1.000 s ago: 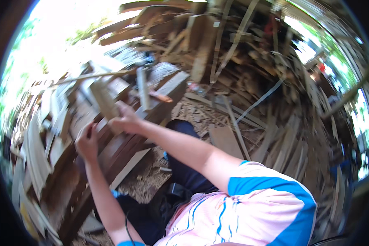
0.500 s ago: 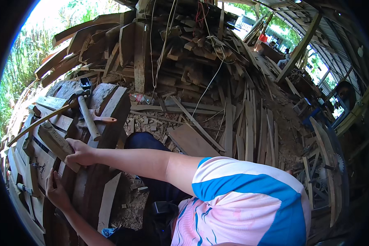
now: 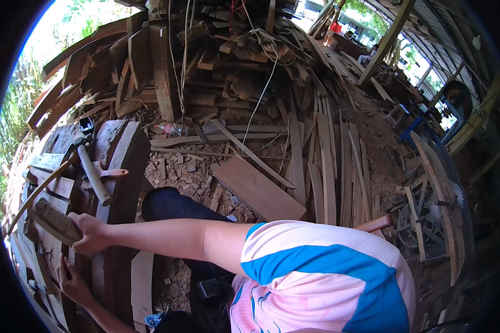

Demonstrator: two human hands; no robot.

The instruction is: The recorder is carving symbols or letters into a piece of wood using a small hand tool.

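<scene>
My right hand point(image 3: 90, 233) grips a thick wooden block point(image 3: 57, 222) by its near end, holding it over the timber workbench point(image 3: 112, 222) at the left. Just below, close to the bench's wooden pieces, my left hand point(image 3: 75, 284) has its fingers raised and apart; nothing clear shows between them. A hammer point(image 3: 93, 176) with a pale wooden handle and dark head lies on the bench beyond the block. Beside it sits a tool with a reddish-brown handle point(image 3: 114, 172), partly hidden under the hammer. A long thin curved strip point(image 3: 41, 191) runs along the block's far side.
Stacked lumber point(image 3: 228, 72) fills the far side, with hanging cords point(image 3: 186, 61). A flat board point(image 3: 261, 187) and long planks point(image 3: 339, 166) lie on the chip-strewn ground. A plastic bottle point(image 3: 173, 129) rests by the pile. At right stands a circular saw blade point(image 3: 456, 197).
The view has shifted, so the bench and ground sit further left and lower. My right hand keeps its grip on the block; my left hand stays just below it.
</scene>
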